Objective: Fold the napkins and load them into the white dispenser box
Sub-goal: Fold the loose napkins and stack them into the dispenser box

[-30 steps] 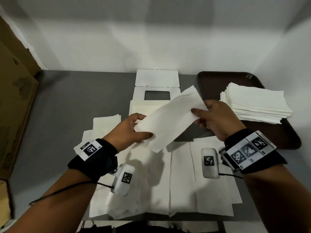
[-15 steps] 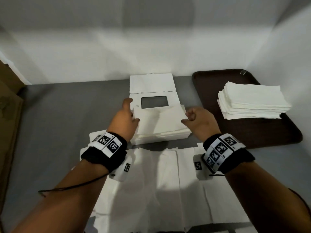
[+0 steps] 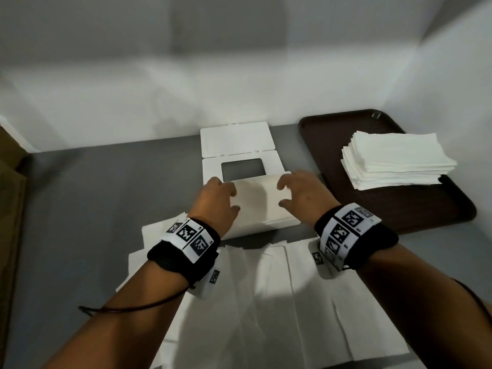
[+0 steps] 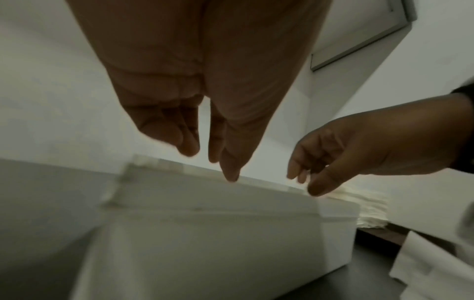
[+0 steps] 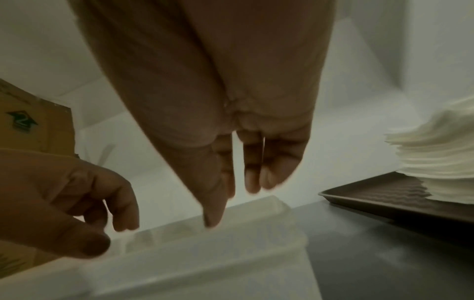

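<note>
The white dispenser box [image 3: 262,226] sits mid-table, its windowed lid [image 3: 213,169] flipped open behind it. A folded napkin stack [image 3: 257,202] fills the box. My left hand [image 3: 225,199] is over the stack's left end and my right hand [image 3: 287,194] over its right end. Both have loosely bent fingers and hold nothing. In the left wrist view the left fingers [image 4: 231,168] point down at the box [image 4: 205,233]. The right wrist view shows the right fingers [image 5: 212,213] just above the box [image 5: 205,253]. Whether they touch the paper I cannot tell.
A brown tray [image 3: 439,211] at the right carries a tall pile of napkins [image 3: 394,161]. Unfolded napkins [image 3: 266,302] lie spread on the grey table under my forearms. A cardboard carton [image 3: 10,209] stands at the left edge. White walls close the back and right.
A second ago both hands held a folded napkin in the air. They carried it forward, laid it on the stack in the box and let go.
</note>
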The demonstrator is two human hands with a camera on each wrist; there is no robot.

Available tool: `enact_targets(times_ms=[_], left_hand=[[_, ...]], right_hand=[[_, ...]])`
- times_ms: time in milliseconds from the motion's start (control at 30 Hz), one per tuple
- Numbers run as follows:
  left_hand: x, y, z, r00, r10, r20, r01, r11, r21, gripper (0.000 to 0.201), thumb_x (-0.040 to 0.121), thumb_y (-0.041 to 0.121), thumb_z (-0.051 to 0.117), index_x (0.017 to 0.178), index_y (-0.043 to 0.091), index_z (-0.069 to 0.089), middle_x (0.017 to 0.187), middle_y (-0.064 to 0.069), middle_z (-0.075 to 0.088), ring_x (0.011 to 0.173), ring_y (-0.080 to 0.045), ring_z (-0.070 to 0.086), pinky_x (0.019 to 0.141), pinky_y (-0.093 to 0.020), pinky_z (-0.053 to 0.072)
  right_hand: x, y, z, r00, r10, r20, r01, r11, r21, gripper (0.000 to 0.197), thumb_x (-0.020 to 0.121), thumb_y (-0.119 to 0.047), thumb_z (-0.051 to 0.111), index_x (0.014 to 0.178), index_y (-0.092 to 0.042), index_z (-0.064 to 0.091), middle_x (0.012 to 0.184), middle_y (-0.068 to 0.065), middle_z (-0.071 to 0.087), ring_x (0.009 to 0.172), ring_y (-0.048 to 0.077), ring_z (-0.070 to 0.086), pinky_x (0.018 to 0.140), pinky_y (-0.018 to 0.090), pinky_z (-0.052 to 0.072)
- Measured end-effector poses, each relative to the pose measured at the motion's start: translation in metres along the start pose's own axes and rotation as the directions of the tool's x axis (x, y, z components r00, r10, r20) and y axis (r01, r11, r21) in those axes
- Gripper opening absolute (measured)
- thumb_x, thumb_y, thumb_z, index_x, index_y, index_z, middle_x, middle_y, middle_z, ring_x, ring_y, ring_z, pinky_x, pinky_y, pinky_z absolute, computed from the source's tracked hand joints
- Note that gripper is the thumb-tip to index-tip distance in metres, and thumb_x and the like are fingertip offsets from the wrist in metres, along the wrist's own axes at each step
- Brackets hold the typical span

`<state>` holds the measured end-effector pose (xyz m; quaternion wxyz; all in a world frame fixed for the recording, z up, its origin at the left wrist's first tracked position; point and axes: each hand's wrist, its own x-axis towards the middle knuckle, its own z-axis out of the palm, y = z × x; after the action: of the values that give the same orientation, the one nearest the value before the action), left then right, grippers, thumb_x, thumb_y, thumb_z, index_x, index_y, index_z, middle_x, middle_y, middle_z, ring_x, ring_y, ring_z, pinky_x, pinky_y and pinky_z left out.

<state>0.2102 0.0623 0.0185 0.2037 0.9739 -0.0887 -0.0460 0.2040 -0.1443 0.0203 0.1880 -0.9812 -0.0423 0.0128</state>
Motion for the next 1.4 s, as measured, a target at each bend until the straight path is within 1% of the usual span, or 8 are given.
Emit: enact_targets(times_ms=[167,333,533,667,867,1000,1167,1400], left_hand=[[0.009,0.009,0.012,0.979,-0.018,0.202,0.001,0.997,0.081,0.039,0.080,0.025,0.071,0.115,0.014,0.059,0.118,-0.010,0.049,0.109,-0.031,0.053,0.090,-0.034,0.045],[0.012,0.016,0.012,0.974,-0.064,0.215,0.035,0.990,0.140,0.042,0.079,0.026,0.073,0.117,0.014,0.059,0.119,-0.011,0.050,0.108,-0.032,0.055,0.088,-0.034,0.047],[-0.025,0.015,-0.007,0.990,-0.114,-0.079,0.110,0.992,-0.056,0.024,0.090,0.027,0.059,0.109,0.013,0.062,0.116,-0.010,0.058,0.108,-0.027,0.056,0.090,-0.031,0.044],[-0.074,0.007,-0.021,0.948,-0.217,-0.232,0.172,0.964,-0.201,0.012,0.089,0.027,0.059,0.085,0.015,0.060,0.090,-0.001,0.064,0.088,-0.022,0.062,0.070,-0.027,0.044],[-0.148,-0.019,-0.010,0.860,-0.428,-0.276,0.344,0.888,-0.305,0.009,0.087,0.028,0.063,0.081,0.022,0.061,0.089,0.004,0.064,0.074,-0.012,0.062,0.061,-0.021,0.038],[-0.181,-0.038,0.005,0.812,-0.547,-0.201,0.481,0.824,-0.300,0.011,0.087,0.028,0.064,0.090,0.017,0.061,0.093,0.003,0.063,0.077,-0.015,0.060,0.063,-0.023,0.036],[-0.197,-0.056,0.020,0.747,-0.661,-0.067,0.628,0.736,-0.252,0.030,0.086,0.035,0.062,0.106,0.014,0.055,0.106,-0.004,0.058,0.089,-0.022,0.055,0.073,-0.026,0.038],[-0.196,-0.067,0.029,0.806,-0.590,-0.052,0.571,0.798,-0.191,0.043,0.078,0.044,0.069,0.101,0.012,0.050,0.101,-0.003,0.055,0.095,-0.024,0.055,0.077,-0.030,0.041]], right_hand=[[0.012,-0.025,-0.006,0.948,-0.011,0.317,0.082,0.974,-0.211,0.040,0.088,-0.020,0.067,0.125,-0.008,0.056,0.128,0.012,0.056,0.119,0.027,0.053,0.097,0.031,0.041],[0.016,-0.025,-0.003,0.941,-0.016,0.338,0.101,0.967,-0.234,0.038,0.085,-0.017,0.069,0.120,-0.004,0.060,0.125,0.014,0.061,0.117,0.029,0.057,0.098,0.032,0.045],[0.001,-0.018,-0.014,0.981,-0.175,0.079,0.180,0.982,-0.063,0.027,0.088,-0.027,0.067,0.108,-0.010,0.064,0.110,0.009,0.064,0.104,0.026,0.058,0.088,0.031,0.043],[-0.030,-0.027,-0.020,0.973,-0.231,-0.023,0.230,0.941,0.246,0.009,0.084,-0.027,0.069,0.084,-0.018,0.065,0.083,-0.009,0.062,0.072,0.000,0.054,0.067,0.016,0.038],[-0.074,-0.039,0.002,0.943,-0.217,0.253,0.051,0.845,0.532,0.013,0.082,-0.025,0.074,0.073,-0.020,0.065,0.060,-0.010,0.059,0.049,-0.004,0.051,0.051,0.010,0.040],[-0.092,-0.049,0.029,0.895,-0.191,0.403,-0.053,0.852,0.521,0.014,0.082,-0.029,0.073,0.073,-0.020,0.065,0.064,-0.009,0.062,0.063,0.008,0.060,0.066,0.030,0.052],[-0.105,-0.063,0.055,0.842,-0.112,0.528,-0.187,0.858,0.479,0.026,0.085,-0.027,0.069,0.081,-0.002,0.066,0.075,0.018,0.070,0.065,0.025,0.065,0.071,0.037,0.057],[-0.106,-0.080,0.076,0.871,-0.006,0.492,-0.236,0.873,0.428,0.035,0.082,-0.033,0.070,0.064,-0.006,0.058,0.060,0.016,0.051,0.054,0.023,0.049,0.057,0.031,0.042]])
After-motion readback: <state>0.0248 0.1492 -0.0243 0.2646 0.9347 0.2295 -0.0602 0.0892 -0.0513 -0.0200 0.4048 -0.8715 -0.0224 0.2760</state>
